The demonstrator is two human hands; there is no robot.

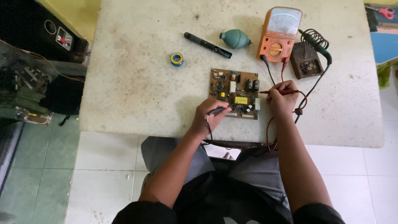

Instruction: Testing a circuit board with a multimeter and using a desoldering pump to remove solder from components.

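Two probes rest on the brown circuit board near the bench's front edge: left hand grips the black probe, right hand pinches the red probe. Measuring looks underway; the orange multimeter sits behind.

Brown circuit board flat on table; black probe, red probe touching its edges.

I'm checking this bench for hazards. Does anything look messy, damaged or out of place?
Mostly the table: its pale top is stained and grimy. The probe leads trail in loops off its front edge over the person's lap. Nothing looks spilled or broken.
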